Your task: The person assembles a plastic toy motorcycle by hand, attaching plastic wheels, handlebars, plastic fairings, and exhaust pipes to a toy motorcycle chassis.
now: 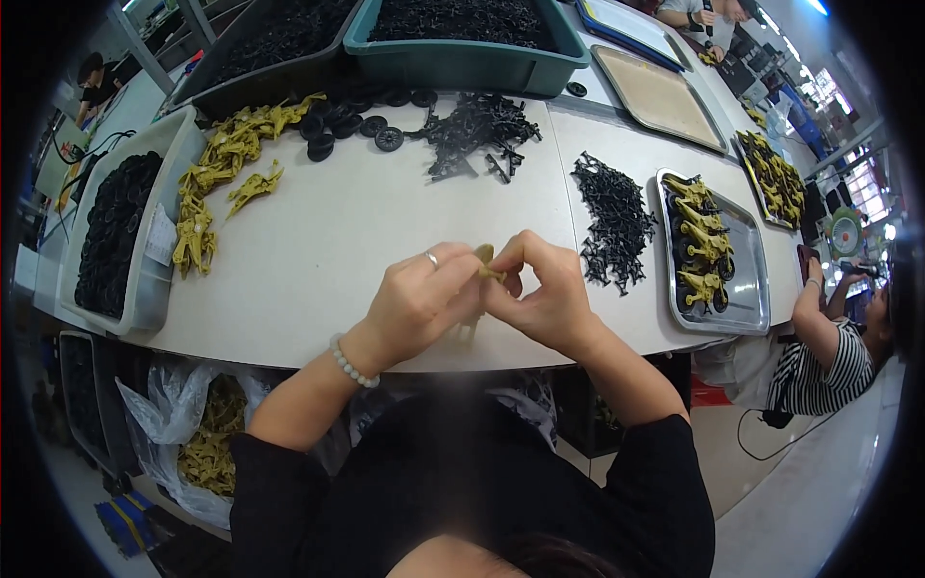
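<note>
Close together over the near edge of the white table, my left hand point(419, 294) and my right hand point(546, 294) are both closed on one yellow plastic toy part point(485, 255). Fingers cover most of it; its exact shape is hidden. Right of my hands lies a spread of small black plastic pieces point(615, 222). Beyond that, a metal tray point(749, 284) holds several yellow toy motorcycles point(703, 246) with black wheels. Yellow toy frames point(196, 231) are heaped at the left. Black wheels point(388, 139) and a pile of black plastic parts point(462, 135) lie farther back.
A white bin point(154, 289) of black wheels stands at the left edge. Along the back are a green bin point(462, 65) and a dark bin point(198, 91), both with black parts. A beige tray point(660, 96) lies far right. Another person point(824, 337) works at the right.
</note>
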Available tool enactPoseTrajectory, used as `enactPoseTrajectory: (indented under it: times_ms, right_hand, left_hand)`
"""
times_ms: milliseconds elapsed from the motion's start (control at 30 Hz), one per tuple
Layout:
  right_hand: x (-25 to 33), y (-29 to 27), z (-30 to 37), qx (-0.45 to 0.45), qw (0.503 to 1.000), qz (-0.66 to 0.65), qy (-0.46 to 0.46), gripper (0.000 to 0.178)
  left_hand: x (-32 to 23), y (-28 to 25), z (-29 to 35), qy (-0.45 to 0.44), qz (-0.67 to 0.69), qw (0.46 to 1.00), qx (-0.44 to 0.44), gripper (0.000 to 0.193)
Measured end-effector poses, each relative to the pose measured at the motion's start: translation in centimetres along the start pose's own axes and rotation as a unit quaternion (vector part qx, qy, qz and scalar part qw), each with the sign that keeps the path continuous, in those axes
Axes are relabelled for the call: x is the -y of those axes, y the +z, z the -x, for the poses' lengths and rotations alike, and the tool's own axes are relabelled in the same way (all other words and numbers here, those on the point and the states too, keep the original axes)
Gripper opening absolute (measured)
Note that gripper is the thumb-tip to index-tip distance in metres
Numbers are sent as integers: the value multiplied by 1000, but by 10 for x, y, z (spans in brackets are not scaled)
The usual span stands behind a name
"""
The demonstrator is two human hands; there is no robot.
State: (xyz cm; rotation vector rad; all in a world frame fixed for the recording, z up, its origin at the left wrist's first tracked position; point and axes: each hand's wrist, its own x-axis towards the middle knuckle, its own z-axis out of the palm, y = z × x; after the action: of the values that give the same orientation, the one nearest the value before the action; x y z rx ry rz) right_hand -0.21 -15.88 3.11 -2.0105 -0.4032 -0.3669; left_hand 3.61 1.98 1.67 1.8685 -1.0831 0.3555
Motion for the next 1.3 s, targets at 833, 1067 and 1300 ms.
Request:
enactPoseTrajectory:
  times_ms: [833, 1067, 1300]
  right_hand:
    - [-39, -28, 45, 23, 967, 254, 13, 21]
    - [-32, -60, 10, 87, 965, 237, 75, 14]
    - [-82, -51, -80, 82, 952, 289, 55, 26]
  left_hand:
    - [87, -34, 10, -343, 175, 923, 7, 15]
    - [24, -17, 12, -69, -137, 985, 75, 40]
    - [7, 24, 20, -8, -211, 946, 247, 50]
